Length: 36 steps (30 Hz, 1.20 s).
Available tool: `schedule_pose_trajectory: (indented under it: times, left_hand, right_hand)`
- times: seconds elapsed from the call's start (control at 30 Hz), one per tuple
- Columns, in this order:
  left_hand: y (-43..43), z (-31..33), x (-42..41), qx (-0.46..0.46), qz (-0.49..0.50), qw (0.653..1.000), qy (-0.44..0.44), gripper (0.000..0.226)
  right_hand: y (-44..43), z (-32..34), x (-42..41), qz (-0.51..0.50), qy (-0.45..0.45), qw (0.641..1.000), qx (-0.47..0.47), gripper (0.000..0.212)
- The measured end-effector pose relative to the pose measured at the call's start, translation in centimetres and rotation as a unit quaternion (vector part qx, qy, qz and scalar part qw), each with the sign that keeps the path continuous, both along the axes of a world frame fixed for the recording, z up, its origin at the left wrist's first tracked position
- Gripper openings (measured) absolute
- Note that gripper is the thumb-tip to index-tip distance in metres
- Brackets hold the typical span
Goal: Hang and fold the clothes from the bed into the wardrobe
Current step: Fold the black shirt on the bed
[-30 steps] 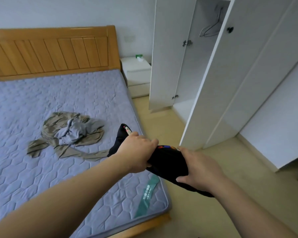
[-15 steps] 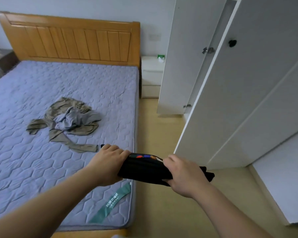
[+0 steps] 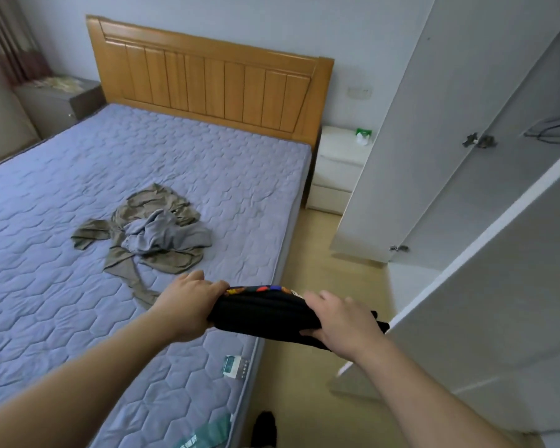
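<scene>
Both hands out front w/ a folded black garment (image 3: 262, 313) held btwn them, level, in the air over the bed's (image 3: 207, 163) right edge & the floor (image 3: 304, 367) beside it. Left grip (image 3: 188, 305) wraps the garment's left end, fingers curled over the top. Right grip (image 3: 340, 321) clamps the right end, fingers lying over the top, thumb under the near side; a bit of black cloth sticks out past it. A strip of bright multicolour print shows along the garment's far top edge. Mid-bed, well apart from the hands, lies a crumpled olive garment (image 3: 156, 205) w/ a grey one (image 3: 168, 231) bunched on top, touching; one olive sleeve trails toward the left forearm. Mattress is bare quilted lilac-grey, w/ a small label (image 3: 235, 367) near its right edge. Wood headboard (image 3: 207, 82) at the far end. White nightstand (image 3: 337, 163) just beside it on the right, w/ a small green & white item (image 3: 363, 134) on top, too small to tell what. Wardrobe (image 3: 401, 156) on the right, white, doors swung open; a hanger (image 3: 553, 130) hangs inside. Dark nightstand (image 3: 55, 101) & curtain (image 3: 10, 37) far left. Dark shape (image 3: 265, 428) on the floor at the bottom edge, can't tell what.
</scene>
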<state>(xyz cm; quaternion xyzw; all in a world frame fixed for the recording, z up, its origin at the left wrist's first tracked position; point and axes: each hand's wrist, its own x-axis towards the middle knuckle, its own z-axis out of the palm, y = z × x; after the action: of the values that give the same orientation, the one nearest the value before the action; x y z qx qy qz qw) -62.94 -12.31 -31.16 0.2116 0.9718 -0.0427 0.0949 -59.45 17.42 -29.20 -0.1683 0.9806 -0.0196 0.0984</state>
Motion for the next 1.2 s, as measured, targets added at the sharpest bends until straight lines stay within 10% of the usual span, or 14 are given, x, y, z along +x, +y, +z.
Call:
schedule_pose_trajectory:
  times: [0.63,0.93,1.2]
  left_hand:
    - [10.4,3.2,-27.6,-0.049,0.016,0.999,-0.014,0.028]
    - [19.1,9.9,-41.9,0.027,-0.002,0.995,0.093,0.025]
    - [28.7,17.0,-54.9,0.123,-0.143,0.956,0.225,0.075]
  right_hand:
    - [8.7,-4.9,-36.7,-0.035,-0.108,0.993,-0.037,0.042]
    - [21.1,1.0,-49.5,-0.035,0.063,0.993,-0.089,0.042]
    - [33.4,10.8,-52.3,-0.132,0.277,0.951,-0.035,0.057]
